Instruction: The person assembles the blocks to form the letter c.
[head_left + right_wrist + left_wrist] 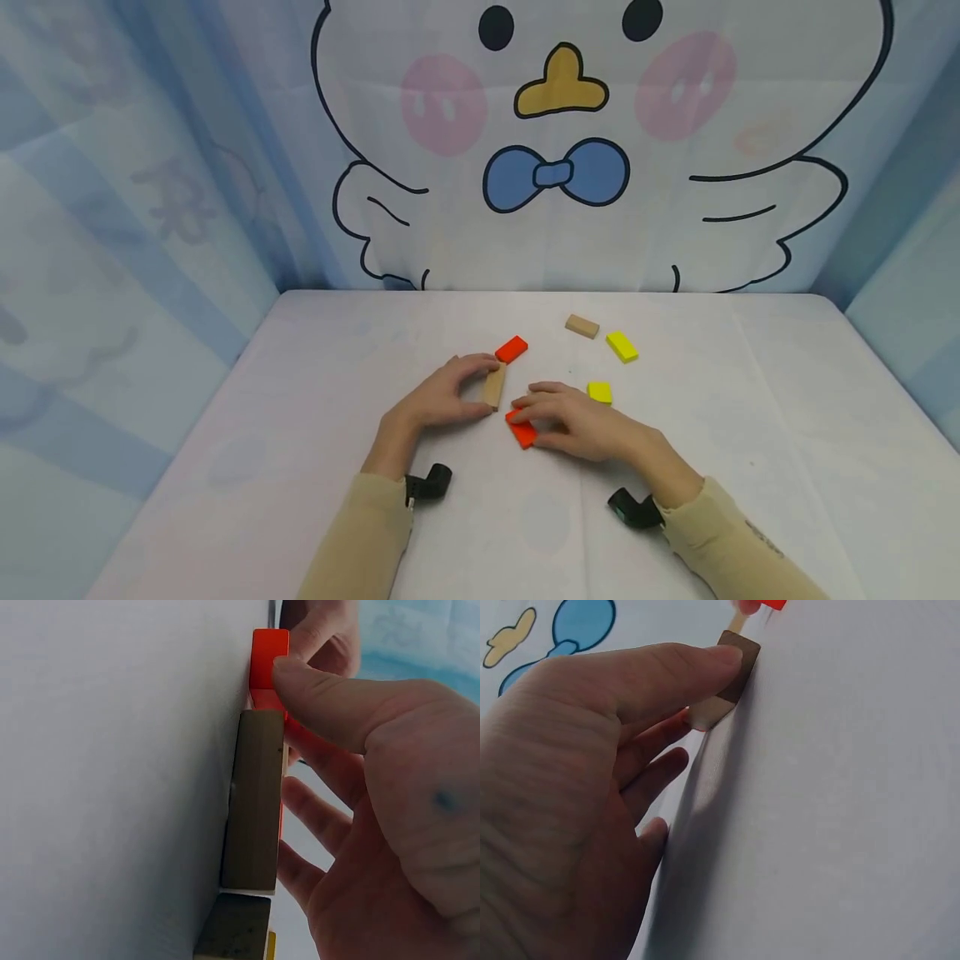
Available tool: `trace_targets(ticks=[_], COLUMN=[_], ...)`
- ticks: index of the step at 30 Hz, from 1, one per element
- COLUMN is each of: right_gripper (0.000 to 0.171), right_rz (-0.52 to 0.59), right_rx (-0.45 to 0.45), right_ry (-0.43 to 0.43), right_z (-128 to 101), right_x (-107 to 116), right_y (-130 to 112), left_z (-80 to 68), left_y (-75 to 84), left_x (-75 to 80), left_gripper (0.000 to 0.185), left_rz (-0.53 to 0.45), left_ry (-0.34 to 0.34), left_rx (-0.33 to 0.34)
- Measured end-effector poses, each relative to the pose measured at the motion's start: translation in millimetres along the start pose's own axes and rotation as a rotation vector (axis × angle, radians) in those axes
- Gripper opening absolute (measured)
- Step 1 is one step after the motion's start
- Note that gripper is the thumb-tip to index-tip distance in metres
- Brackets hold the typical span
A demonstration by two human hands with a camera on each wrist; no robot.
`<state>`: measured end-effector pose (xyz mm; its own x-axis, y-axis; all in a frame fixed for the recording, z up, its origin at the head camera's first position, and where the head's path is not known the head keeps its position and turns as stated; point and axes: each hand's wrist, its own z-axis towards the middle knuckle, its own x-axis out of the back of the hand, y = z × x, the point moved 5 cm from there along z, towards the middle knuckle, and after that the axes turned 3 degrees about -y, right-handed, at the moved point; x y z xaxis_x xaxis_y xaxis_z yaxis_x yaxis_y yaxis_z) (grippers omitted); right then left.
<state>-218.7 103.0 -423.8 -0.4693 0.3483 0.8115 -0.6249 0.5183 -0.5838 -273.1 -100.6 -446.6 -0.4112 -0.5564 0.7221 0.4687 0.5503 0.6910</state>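
Nearest the camera, two beige sleeves come up from the bottom edge onto the white table, each wrist carrying a small black camera. The right hand lies low over an orange block that lies flat on the cloth, fingers curled and thumb tucked so the block is pinched at its near end; this looks like a grip for sliding it along the surface rather than lifting it. Just beside it, the left hand pinches a tan wooden block between thumb and forefinger, standing on its long edge and touching the table, apparently steadied so it cannot tip. The two blocks sit close together between the hands, nearly meeting at the corner. The left wrist view shows what the head view cannot: the thumb pressed flat over the tan block's end face, the other fingers loosely folded beneath. The right wrist view gives the edge-on line of blocks against the cloth, with the thumb bearing on the orange one, though the shadowed blocks below it are hard to tell apart. Farther out lie a small yellow block, a second orange block, a longer yellow block and another tan block, all loose and apart, before the cartoon bird curtain
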Motion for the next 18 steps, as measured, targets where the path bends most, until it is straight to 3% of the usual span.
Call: trace_targets(ticks=[8,18], right_gripper=[0.038,0.033], right_rz=[-0.041,-0.109], right_rx=[0.038,0.036], right_ry=[0.009,0.1], right_z=[-1.6,-0.3], right_x=[0.1,2.5], right_y=[-1.2,-5.8], left_z=[0.0,-1.0], left_y=[4.5,2.3], left_x=[-4.8,-3.0], left_gripper=[0.06,0.051], left_rz=[0.001,-0.024], left_ry=[0.0,0.033], left_rx=[0.015,0.033])
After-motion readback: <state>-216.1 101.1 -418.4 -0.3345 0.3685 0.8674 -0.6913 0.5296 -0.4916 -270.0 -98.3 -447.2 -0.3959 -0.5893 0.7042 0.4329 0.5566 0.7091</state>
